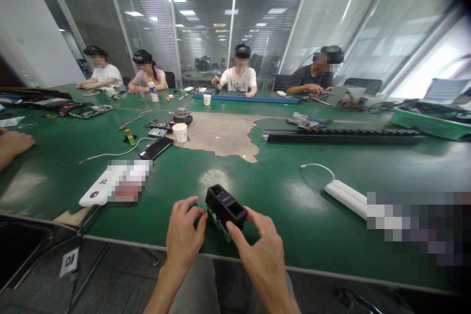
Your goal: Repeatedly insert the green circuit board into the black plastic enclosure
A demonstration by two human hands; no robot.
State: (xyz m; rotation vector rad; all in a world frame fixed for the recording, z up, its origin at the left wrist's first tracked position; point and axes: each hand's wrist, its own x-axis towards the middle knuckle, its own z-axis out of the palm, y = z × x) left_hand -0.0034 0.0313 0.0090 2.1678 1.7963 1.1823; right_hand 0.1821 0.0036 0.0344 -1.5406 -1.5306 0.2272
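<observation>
A black rectangular electronic module (pixel 226 201) is tilted near the table's front edge, a green circuit board (pixel 220 225) showing along its lower left side. My right hand (pixel 263 243) grips its near right end between thumb and fingers. At its left side is my left hand (pixel 186 230), with thumb and index fingertips brought together close to the board's edge. Whether those fingertips hold something small or touch the board cannot be made out.
Left of my hands lie a white power bank (pixel 96 189) and a black phone (pixel 157 148), near a paper cup (pixel 180 132). A white power strip (pixel 346 198) lies right, a long black rail (pixel 342 137) beyond. Several people sit opposite; another person's hand (pixel 16 146) rests at left.
</observation>
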